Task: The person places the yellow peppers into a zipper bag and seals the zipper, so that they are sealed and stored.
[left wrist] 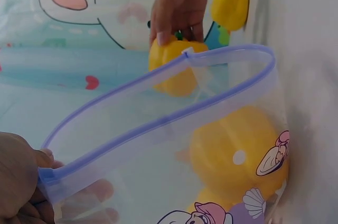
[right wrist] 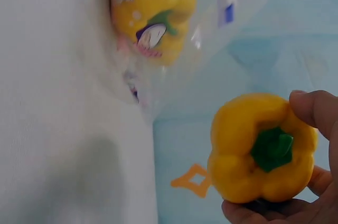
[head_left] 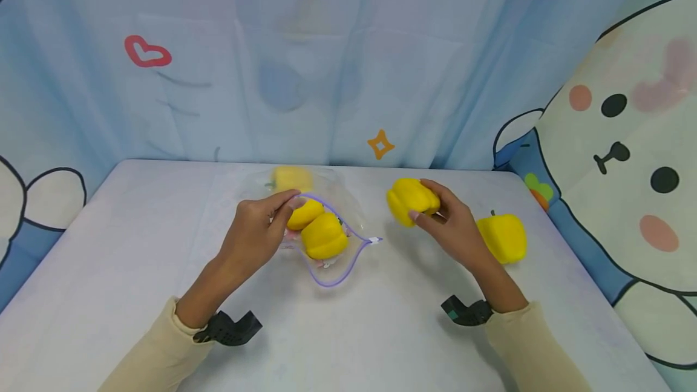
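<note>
My left hand [head_left: 254, 230] pinches the purple zip edge of a clear zip bag [head_left: 333, 283], holding its mouth apart. Two yellow bell peppers, one in front [head_left: 325, 237] and one partly behind my fingers [head_left: 305, 214], lie inside the bag. A third yellow pepper [head_left: 293, 179] shows through the film at the back. To the right of the bag mouth, my right hand [head_left: 453, 222] grips another yellow bell pepper [head_left: 409, 199] between thumb and fingers, above the table. Its green stem [right wrist: 274, 147] faces the right wrist camera. Printed cartoon figures [left wrist: 203, 214] mark the bag.
One more yellow bell pepper [head_left: 503, 238] sits on the white table [head_left: 381, 331] beside my right wrist. A blue curtain [head_left: 305, 77] with printed hearts hangs along the table's back edge, and a large cartoon print [head_left: 626, 156] covers the right side.
</note>
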Demonstrator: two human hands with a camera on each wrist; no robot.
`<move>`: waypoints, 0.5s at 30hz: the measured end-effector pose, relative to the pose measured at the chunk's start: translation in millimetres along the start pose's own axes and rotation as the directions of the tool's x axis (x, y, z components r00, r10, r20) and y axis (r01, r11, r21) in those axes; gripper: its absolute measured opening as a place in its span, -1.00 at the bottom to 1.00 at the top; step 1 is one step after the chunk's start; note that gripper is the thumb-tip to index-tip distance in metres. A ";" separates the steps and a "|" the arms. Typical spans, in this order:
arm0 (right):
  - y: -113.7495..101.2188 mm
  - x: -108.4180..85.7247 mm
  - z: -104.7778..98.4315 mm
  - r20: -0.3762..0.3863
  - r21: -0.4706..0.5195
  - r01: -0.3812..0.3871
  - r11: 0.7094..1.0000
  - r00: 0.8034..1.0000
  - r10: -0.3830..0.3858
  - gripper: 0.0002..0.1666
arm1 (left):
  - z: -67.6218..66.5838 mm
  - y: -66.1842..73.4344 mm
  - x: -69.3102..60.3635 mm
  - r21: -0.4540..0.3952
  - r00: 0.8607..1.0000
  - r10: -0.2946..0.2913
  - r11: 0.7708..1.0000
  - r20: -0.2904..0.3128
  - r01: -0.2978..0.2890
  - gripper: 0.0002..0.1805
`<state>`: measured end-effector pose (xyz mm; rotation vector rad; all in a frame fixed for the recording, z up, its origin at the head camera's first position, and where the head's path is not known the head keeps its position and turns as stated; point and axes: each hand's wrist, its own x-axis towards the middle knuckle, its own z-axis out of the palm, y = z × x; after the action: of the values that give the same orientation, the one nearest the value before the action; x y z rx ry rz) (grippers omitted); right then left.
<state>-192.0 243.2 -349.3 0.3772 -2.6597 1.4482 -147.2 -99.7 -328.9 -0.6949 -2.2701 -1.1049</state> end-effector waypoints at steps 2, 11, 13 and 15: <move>-6.3 -4.5 1.1 -0.001 0.017 0.052 0.999 0.999 -0.052 -0.21 | -0.1 -0.3 0.1 0.003 1.000 0.006 1.000 -0.004 -0.006 -0.73; -35.1 -24.4 10.1 0.033 0.143 0.233 0.962 0.970 -0.240 -0.24 | -1.1 -2.9 0.4 -0.003 1.000 0.021 1.000 -0.017 -0.022 -0.74; -40.4 -28.9 12.4 0.056 0.176 0.264 0.948 0.959 -0.277 -0.23 | -1.0 -2.9 0.5 -0.007 1.000 0.018 1.000 -0.016 -0.018 -0.74; -44.4 -32.5 14.8 0.079 0.200 0.286 0.937 0.949 -0.307 -0.22 | -0.8 -2.8 0.6 -0.007 1.000 0.013 1.000 -0.013 -0.013 -0.74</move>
<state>-148.7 213.3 -327.6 0.8575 -2.4121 1.6181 -149.3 -101.7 -329.6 -0.7022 -2.2485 -1.1087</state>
